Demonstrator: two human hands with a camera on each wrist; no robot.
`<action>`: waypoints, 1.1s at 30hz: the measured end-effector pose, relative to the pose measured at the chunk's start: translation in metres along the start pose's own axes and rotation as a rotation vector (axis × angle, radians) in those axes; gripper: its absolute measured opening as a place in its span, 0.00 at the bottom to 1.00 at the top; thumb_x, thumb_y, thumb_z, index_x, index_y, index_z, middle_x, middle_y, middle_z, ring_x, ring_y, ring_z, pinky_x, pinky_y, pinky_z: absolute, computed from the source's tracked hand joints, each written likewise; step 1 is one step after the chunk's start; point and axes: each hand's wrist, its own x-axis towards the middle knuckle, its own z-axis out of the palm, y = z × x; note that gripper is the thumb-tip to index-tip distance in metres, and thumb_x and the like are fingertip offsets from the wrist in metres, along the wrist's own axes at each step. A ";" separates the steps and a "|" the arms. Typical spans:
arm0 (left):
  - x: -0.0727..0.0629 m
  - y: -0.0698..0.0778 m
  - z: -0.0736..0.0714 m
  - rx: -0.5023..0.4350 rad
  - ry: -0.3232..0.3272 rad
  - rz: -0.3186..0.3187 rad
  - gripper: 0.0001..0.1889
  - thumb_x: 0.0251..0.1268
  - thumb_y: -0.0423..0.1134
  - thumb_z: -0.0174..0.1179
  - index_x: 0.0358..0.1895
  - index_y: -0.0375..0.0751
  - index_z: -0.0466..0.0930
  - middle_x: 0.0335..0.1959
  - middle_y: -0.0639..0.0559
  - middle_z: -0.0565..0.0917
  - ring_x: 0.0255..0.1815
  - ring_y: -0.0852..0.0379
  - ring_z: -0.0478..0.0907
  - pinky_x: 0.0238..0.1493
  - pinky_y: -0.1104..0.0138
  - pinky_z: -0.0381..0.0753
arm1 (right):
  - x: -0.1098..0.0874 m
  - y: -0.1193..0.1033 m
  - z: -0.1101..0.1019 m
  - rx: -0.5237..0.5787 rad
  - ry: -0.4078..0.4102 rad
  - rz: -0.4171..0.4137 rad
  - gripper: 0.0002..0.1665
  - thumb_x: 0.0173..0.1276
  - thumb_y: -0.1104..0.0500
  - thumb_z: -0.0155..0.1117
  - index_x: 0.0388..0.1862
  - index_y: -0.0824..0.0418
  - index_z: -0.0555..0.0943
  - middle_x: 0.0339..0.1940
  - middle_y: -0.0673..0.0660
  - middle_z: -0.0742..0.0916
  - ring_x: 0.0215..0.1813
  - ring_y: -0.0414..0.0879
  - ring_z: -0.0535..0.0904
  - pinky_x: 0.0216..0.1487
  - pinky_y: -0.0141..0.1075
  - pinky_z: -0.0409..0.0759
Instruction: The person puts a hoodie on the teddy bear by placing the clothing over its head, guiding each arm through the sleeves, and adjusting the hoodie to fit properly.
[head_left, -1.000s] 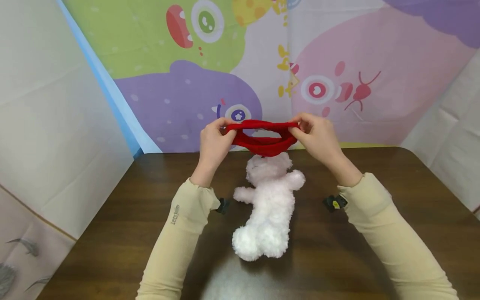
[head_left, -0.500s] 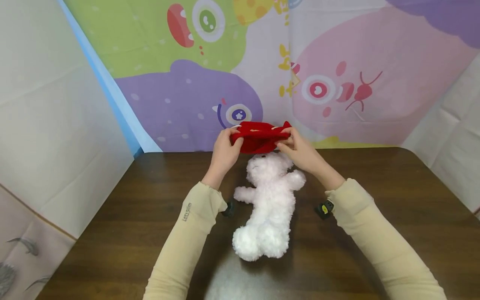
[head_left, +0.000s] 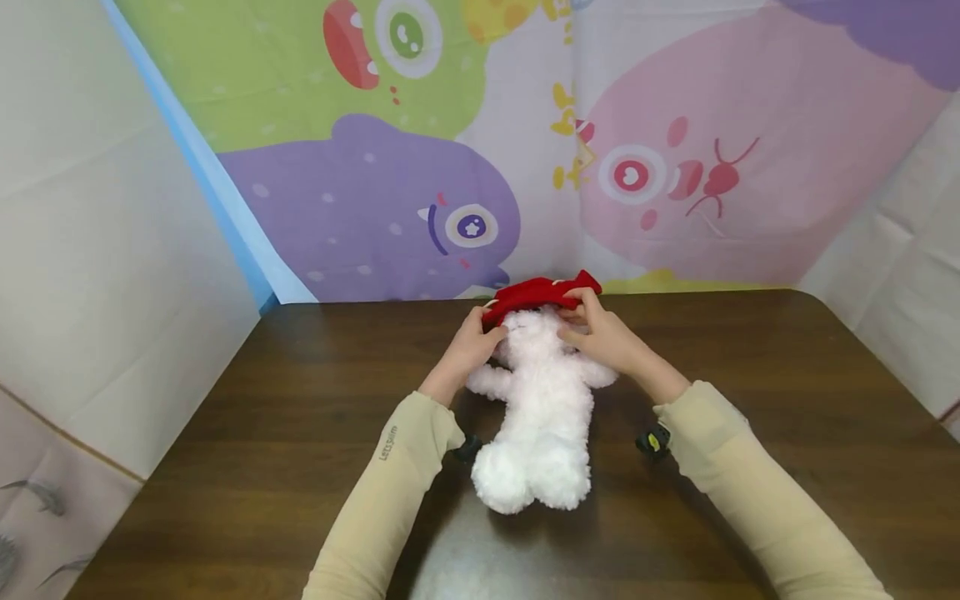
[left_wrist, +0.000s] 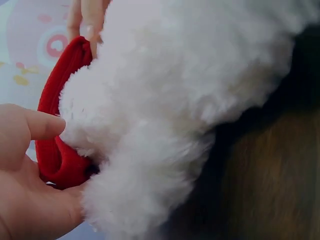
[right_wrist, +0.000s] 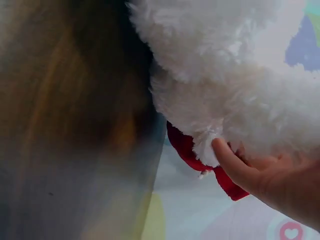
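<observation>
A fluffy white plush toy [head_left: 543, 408] lies on its back, head toward the wall, with stubby arms and round feet. A soft red cloth piece [head_left: 542, 292] with an opening and pale cord-like bits sits against the top of its head. My left hand [head_left: 471, 343] grips the cloth's left edge. In the left wrist view, the red rim [left_wrist: 52, 155] lies between thumb and fingers, right at the fur. My right hand [head_left: 600, 333] holds the other side, a fingertip [right_wrist: 220, 145] pressing into the fur in the right wrist view. The toy's head is partly hidden.
The toy lies on a dark brown wooden table [head_left: 720, 400]. Behind the table's far edge hangs a cartoon-printed cloth [head_left: 420, 208], and a white panel [head_left: 97, 225] stands at the left.
Both hands have drawn closer together and come down with the red cloth, from above the toy onto its head. The wide-stretched opening has narrowed around the head.
</observation>
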 end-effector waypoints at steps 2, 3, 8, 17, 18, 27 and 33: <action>0.000 -0.001 0.003 -0.051 -0.020 -0.001 0.19 0.67 0.40 0.47 0.57 0.36 0.59 0.48 0.43 0.69 0.39 0.50 0.70 0.44 0.60 0.75 | -0.002 0.003 0.001 0.018 -0.001 0.010 0.32 0.66 0.58 0.55 0.62 0.61 0.50 0.63 0.67 0.70 0.61 0.60 0.69 0.55 0.50 0.71; -0.001 0.000 0.004 -0.064 -0.025 0.002 0.19 0.67 0.40 0.47 0.58 0.36 0.59 0.48 0.43 0.69 0.40 0.49 0.71 0.46 0.58 0.75 | -0.004 0.000 0.001 0.032 0.000 0.016 0.33 0.66 0.59 0.55 0.62 0.61 0.50 0.64 0.67 0.69 0.62 0.61 0.68 0.56 0.51 0.71; -0.006 -0.001 0.006 -0.055 -0.017 0.032 0.20 0.67 0.39 0.47 0.59 0.38 0.58 0.44 0.43 0.70 0.37 0.48 0.71 0.45 0.58 0.74 | -0.010 0.005 0.006 0.076 0.012 -0.018 0.34 0.66 0.61 0.55 0.62 0.62 0.48 0.64 0.69 0.68 0.62 0.63 0.67 0.59 0.53 0.67; -0.026 0.001 0.004 0.077 -0.017 0.114 0.19 0.64 0.39 0.51 0.57 0.40 0.65 0.53 0.47 0.72 0.36 0.56 0.71 0.37 0.69 0.72 | -0.030 0.014 0.016 0.119 0.007 -0.022 0.29 0.65 0.61 0.57 0.57 0.61 0.52 0.59 0.69 0.69 0.62 0.65 0.66 0.60 0.54 0.65; -0.028 0.002 0.003 0.083 -0.019 0.111 0.18 0.63 0.40 0.52 0.56 0.41 0.67 0.52 0.47 0.73 0.38 0.55 0.71 0.38 0.69 0.72 | -0.034 0.013 0.017 0.116 0.008 -0.028 0.29 0.64 0.61 0.57 0.56 0.62 0.53 0.57 0.69 0.70 0.62 0.65 0.67 0.59 0.54 0.66; -0.045 0.012 -0.003 0.118 -0.074 0.135 0.13 0.61 0.40 0.56 0.48 0.45 0.74 0.47 0.49 0.76 0.34 0.47 0.76 0.34 0.66 0.76 | -0.056 0.013 0.020 0.034 0.041 -0.083 0.20 0.63 0.60 0.59 0.50 0.60 0.63 0.51 0.62 0.76 0.50 0.56 0.78 0.49 0.45 0.77; -0.046 0.011 -0.005 0.151 0.003 0.168 0.10 0.60 0.37 0.57 0.45 0.45 0.80 0.45 0.49 0.79 0.30 0.55 0.72 0.28 0.69 0.73 | -0.057 0.017 0.018 -0.057 0.116 -0.030 0.12 0.63 0.56 0.61 0.45 0.56 0.74 0.45 0.56 0.81 0.45 0.52 0.80 0.47 0.44 0.78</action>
